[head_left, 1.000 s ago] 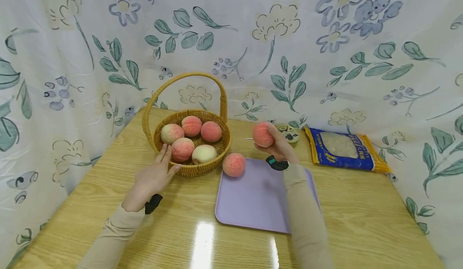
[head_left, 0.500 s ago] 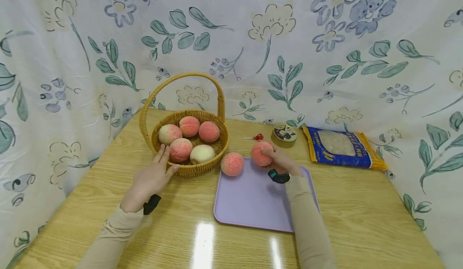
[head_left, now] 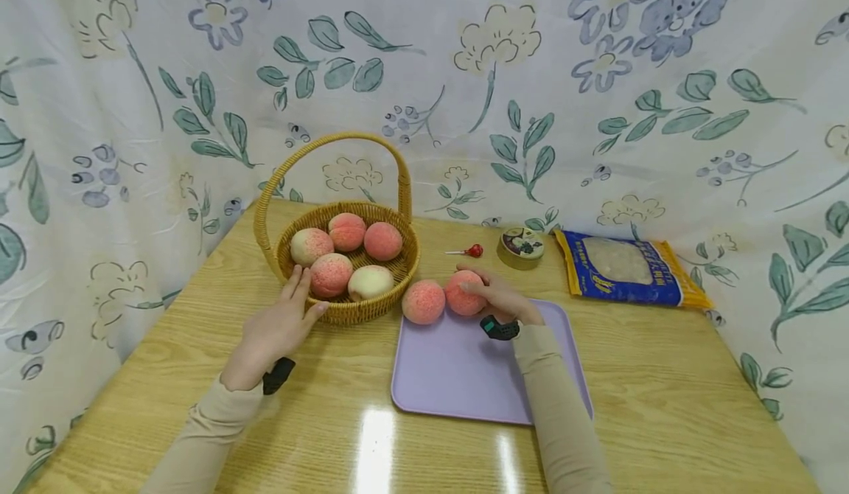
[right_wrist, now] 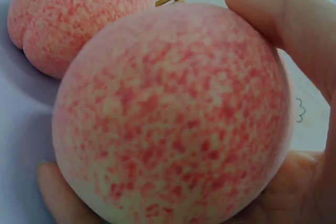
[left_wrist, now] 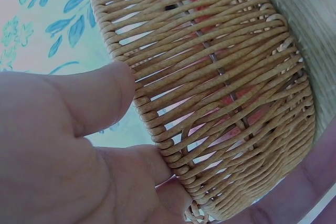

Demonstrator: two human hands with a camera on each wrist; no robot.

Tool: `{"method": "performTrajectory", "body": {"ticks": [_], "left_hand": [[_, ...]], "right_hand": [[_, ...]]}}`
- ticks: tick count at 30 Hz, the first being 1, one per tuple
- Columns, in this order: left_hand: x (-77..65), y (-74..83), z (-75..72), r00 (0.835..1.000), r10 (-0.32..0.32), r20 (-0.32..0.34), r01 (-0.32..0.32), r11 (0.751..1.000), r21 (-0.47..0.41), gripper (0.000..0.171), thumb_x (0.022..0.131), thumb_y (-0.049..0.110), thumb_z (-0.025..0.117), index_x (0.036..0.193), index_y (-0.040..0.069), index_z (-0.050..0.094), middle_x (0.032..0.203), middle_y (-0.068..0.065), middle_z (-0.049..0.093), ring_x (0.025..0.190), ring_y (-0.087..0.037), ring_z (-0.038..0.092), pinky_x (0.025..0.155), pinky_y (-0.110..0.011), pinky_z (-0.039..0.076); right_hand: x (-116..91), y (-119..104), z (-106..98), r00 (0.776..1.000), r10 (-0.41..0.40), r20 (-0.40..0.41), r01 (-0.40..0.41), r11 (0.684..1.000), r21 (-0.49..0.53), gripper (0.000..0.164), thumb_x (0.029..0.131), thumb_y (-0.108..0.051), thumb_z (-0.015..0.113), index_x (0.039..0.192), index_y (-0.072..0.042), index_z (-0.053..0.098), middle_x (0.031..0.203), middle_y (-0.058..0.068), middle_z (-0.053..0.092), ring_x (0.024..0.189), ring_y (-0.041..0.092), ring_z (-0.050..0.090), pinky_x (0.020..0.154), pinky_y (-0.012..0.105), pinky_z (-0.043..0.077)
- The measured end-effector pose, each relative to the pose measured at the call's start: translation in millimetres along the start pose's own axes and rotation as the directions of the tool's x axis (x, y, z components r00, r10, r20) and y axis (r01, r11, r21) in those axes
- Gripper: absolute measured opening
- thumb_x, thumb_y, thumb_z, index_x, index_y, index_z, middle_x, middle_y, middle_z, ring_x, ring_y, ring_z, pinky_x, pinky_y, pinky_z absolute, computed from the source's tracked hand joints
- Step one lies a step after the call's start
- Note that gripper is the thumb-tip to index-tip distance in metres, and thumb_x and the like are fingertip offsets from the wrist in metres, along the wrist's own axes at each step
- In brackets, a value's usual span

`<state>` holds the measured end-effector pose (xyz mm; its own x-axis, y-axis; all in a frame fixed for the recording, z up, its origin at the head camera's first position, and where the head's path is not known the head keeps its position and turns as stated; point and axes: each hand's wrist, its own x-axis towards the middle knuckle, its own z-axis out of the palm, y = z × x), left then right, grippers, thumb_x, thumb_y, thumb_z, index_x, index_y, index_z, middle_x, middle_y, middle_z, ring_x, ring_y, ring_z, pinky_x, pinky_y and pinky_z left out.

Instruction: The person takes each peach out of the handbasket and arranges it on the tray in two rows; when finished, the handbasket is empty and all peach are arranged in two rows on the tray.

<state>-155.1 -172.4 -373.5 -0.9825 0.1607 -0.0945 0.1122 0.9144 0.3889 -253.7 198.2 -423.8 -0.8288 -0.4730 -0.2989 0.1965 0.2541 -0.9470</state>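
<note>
In the head view my right hand [head_left: 500, 298] holds a speckled pink peach [head_left: 464, 293] at the back left of the lilac tray [head_left: 464, 376]. The right wrist view shows its fingers and thumb around this peach [right_wrist: 173, 119]. Close on its left, a second peach [head_left: 423, 302] lies at the tray's corner. My left hand [head_left: 281, 328] rests on the near left rim of a wicker basket [head_left: 358, 313], its fingers extended. Its thumb and fingertips touch the rim in the left wrist view, beside the woven wall [left_wrist: 210, 77]. Several peaches [head_left: 332, 275] lie inside the basket.
Behind the tray lie a red lollipop [head_left: 472, 251] and a round tin [head_left: 521, 248]. A blue and yellow food packet [head_left: 620, 269] lies at the back right. The basket's tall handle [head_left: 332, 138] arches upward. A floral curtain [head_left: 411, 51] hangs behind the wooden table [head_left: 318, 420].
My right hand has brought its peach down and left, from above the tray's back edge to beside the second peach. My left hand has stayed on the basket rim.
</note>
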Motion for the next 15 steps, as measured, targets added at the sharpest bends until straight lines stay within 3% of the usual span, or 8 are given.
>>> {"method": "performTrajectory", "body": {"ticks": [8,11,15], "left_hand": [[0.4,0.6,1.0,1.0,-0.005,0.005,0.005,1.0,0.007,0.073,0.104,0.041,0.039,0.154,-0.002,0.008,0.161,-0.026,0.006,0.091,-0.047,0.065,0.049,-0.033,0.039],[0.5,0.5,0.8,1.0,-0.006,0.004,0.006,1.0,0.008,0.073,0.104,0.041,0.039,0.154,-0.002,0.008,0.161,-0.026,0.006,0.096,-0.049,0.063,0.049,-0.034,0.04],[0.3,0.5,-0.5,1.0,-0.006,0.003,0.006,1.0,0.0,0.072,0.104,0.04,0.039,0.154,-0.003,0.008,0.16,-0.026,0.006,0.099,-0.049,0.063,0.048,-0.033,0.039]], "right_hand": [[1.2,-1.3,1.2,0.999,0.034,-0.009,-0.034,0.999,-0.031,0.07,0.095,-0.033,0.055,0.155,-0.016,0.024,0.157,0.019,0.026,0.133,0.038,0.041,0.093,0.051,0.051],[0.9,-2.3,-1.0,0.999,0.044,-0.018,-0.045,0.994,-0.095,0.067,0.095,-0.035,0.054,0.154,-0.017,0.028,0.156,0.017,0.028,0.132,0.037,0.042,0.091,0.048,0.053],[1.7,-4.1,-3.5,0.999,0.049,-0.023,-0.053,0.973,-0.224,0.067,0.097,-0.044,0.047,0.152,-0.008,0.031,0.15,0.022,0.038,0.122,0.032,0.05,0.085,0.039,0.055]]}}
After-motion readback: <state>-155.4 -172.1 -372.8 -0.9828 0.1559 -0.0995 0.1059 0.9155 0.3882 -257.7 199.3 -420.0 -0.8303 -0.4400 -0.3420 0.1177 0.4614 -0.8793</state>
